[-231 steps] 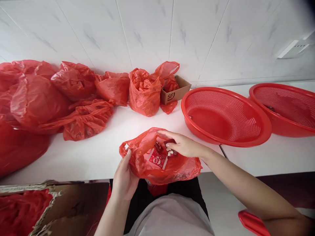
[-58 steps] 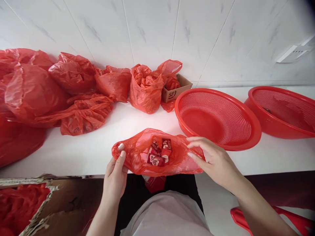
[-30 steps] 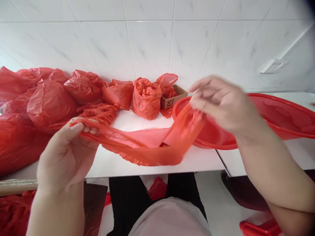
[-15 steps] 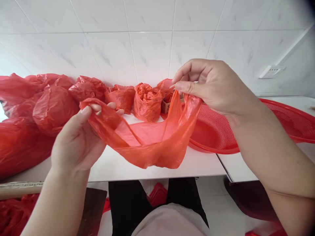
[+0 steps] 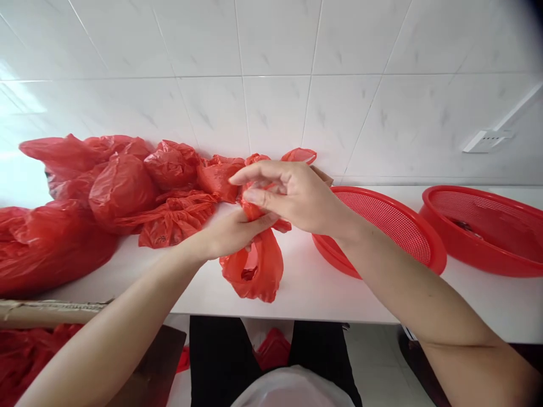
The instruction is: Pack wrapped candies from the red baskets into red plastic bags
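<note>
Plastic at the top of the red bag [image 5: 268, 270] was pulled wide between two far-apart hands half a second ago, and now it is bunched up in the middle of the frame. The hands have come close together, one just over the other. That looks to me like the bag is being gathered up, with its mouth no longer held wide. The left hand [image 5: 227, 233] is closed around the bunched plastic, with its thumb lying across the front. The right hand [image 5: 297, 195] is just above it and a bit to the right. Its fingers are bent and half open, and red plastic runs up by the thumb, but I cannot tell if it has a grip. The rest of the bag is right below both hands, in the lower middle of the frame, over the white surface [image 5: 311, 291]. I cannot tell if it touches down. Something dark shows in the loop's hole, too small to make out. Other red bags [image 5: 122, 189] sit at the left, and a red basket [image 5: 388, 215] is at the right.
</note>
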The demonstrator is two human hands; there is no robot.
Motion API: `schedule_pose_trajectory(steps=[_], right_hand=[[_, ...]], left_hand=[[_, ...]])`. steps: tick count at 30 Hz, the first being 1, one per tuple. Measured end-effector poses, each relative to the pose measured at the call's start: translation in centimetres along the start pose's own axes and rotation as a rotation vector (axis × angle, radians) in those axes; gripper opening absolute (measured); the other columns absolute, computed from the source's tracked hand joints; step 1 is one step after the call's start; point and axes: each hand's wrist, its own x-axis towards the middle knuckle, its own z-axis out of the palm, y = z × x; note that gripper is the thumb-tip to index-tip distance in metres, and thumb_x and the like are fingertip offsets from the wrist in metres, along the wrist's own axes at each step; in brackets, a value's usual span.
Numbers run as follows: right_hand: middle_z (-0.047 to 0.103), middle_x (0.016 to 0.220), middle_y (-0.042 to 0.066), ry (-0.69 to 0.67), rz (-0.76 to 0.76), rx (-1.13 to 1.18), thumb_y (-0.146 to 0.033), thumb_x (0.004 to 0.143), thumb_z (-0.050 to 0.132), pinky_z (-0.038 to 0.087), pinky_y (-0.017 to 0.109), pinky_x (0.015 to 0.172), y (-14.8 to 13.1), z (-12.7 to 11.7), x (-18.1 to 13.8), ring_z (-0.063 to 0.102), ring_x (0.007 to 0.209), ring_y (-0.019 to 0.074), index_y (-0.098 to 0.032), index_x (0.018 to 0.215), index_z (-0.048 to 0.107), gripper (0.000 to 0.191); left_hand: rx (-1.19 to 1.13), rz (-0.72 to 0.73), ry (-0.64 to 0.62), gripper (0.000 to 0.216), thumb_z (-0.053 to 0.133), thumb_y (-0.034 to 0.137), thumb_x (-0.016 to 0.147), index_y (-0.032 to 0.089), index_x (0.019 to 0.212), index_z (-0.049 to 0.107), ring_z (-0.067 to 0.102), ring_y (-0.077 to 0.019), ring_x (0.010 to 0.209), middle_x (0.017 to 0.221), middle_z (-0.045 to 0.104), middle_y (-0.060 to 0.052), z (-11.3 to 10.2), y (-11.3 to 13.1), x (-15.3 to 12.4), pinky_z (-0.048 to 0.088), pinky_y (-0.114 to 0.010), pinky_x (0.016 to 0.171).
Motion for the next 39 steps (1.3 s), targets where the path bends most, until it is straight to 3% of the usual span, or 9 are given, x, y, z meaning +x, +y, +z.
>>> schedule_pose_trajectory(steps=[6, 10, 13, 18, 21, 25, 30, 34, 39], right_hand=[[0.067, 0.09, 0.001, 0.027, 0.175, 0.067, -0.025, 0.087, 0.064, 0.055, 0.033, 0.077, 4.4, 0.1, -2.7, 0.064, 0.082, 0.0143, -0.021, 0.098, 0.064, 0.012], [0.064, 0.084, -0.001, 0.137, 0.139, 0.143, -0.025, 0.088, 0.065, 0.054, 0.028, 0.073, 2.4, 0.9, -4.6, 0.063, 0.077, 0.012, -0.02, 0.089, 0.061, 0.006], [0.066, 0.091, 0.001, -0.003, 0.105, 0.269, -0.027, 0.087, 0.068, 0.054, 0.029, 0.078, 0.8, 1.4, -5.8, 0.065, 0.084, 0.0138, -0.021, 0.097, 0.061, 0.013], [0.067, 0.106, 0.003, 0.125, 0.114, 0.291, -0.037, 0.098, 0.051, 0.049, 0.035, 0.095, 3.8, 2.3, -5.4, 0.062, 0.105, 0.017, -0.024, 0.11, 0.062, 0.021], [0.065, 0.117, 0.003, 0.035, 0.203, 0.349, -0.042, 0.1, 0.044, 0.043, 0.037, 0.103, 6.7, 3.4, -4.9, 0.058, 0.116, 0.0179, -0.026, 0.119, 0.061, 0.03], [0.064, 0.121, 0.003, 0.068, 0.298, 0.513, -0.046, 0.098, 0.046, 0.04, 0.036, 0.107, 8.8, 4.9, -5.2, 0.056, 0.119, 0.0186, -0.026, 0.118, 0.065, 0.033], [0.067, 0.109, 0.004, -0.038, 0.404, 0.78, -0.048, 0.094, 0.054, 0.047, 0.034, 0.095, 9.3, 5.4, -6.2, 0.062, 0.104, 0.019, -0.024, 0.107, 0.067, 0.03], [0.063, 0.088, 0.001, -0.09, 0.401, 0.69, -0.047, 0.092, 0.058, 0.048, 0.032, 0.083, 8.8, 5.0, -6.5, 0.06, 0.083, 0.0154, -0.021, 0.094, 0.063, 0.026], [0.054, 0.078, -0.001, 0.029, 0.312, 0.357, -0.046, 0.094, 0.054, 0.044, 0.028, 0.075, 8.1, 4.6, -7.1, 0.052, 0.077, 0.014, -0.021, 0.08, 0.056, 0.029]], left_hand=[[-0.236, -0.196, 0.077, 0.039, 0.052, 0.054, 0.091, 0.02, 0.077, 0.063, 0.045, -0.0098, 0.046, 0.055, 0.051, 0.003, -0.7, -2.1, -0.2, 0.043, -0.024, 0.046], [-0.312, -0.133, -0.032, 0.038, 0.046, 0.047, 0.096, 0.018, 0.079, 0.064, 0.053, -0.0111, 0.049, 0.059, 0.062, 0.0, -0.8, -2.1, -0.4, 0.047, -0.026, 0.052], [-0.223, -0.042, -0.095, 0.029, 0.055, 0.036, 0.093, 0.018, 0.073, 0.066, 0.06, -0.0127, 0.062, 0.069, 0.067, -0.001, -1.2, -1.3, -1.1, 0.051, -0.026, 0.064], [0.024, -0.018, -0.112, 0.012, 0.066, 0.029, 0.083, 0.021, 0.086, 0.075, 0.063, -0.0141, 0.065, 0.084, 0.073, -0.002, -1.2, -0.6, -1.9, 0.051, -0.026, 0.061], [0.152, 0.021, -0.049, 0.013, 0.062, 0.02, 0.081, 0.022, 0.083, 0.074, 0.064, -0.0148, 0.07, 0.084, 0.073, 0.0, -0.4, -1.4, -1.8, 0.05, -0.026, 0.064], [0.25, 0.097, 0.138, 0.021, 0.048, 0.004, 0.072, 0.019, 0.07, 0.063, 0.058, -0.0122, 0.063, 0.069, 0.065, 0.002, 0.9, -3.7, -1.6, 0.045, -0.024, 0.06], [0.348, 0.262, 0.373, 0.025, 0.046, -0.001, 0.069, 0.02, 0.077, 0.057, 0.061, -0.0131, 0.074, 0.089, 0.067, -0.001, 2.0, -5.5, -2.2, 0.047, -0.024, 0.064], [0.385, 0.291, 0.372, 0.028, 0.049, 0.009, 0.085, 0.021, 0.105, 0.064, 0.064, -0.0176, 0.099, 0.111, 0.066, -0.007, 1.9, -5.2, -2.9, 0.05, -0.028, 0.082], [0.471, 0.127, 0.173, 0.032, 0.044, 0.026, 0.097, 0.026, 0.121, 0.064, 0.066, -0.0196, 0.095, 0.109, 0.072, -0.005, 0.7, -6.1, -4.5, 0.049, -0.031, 0.085]])
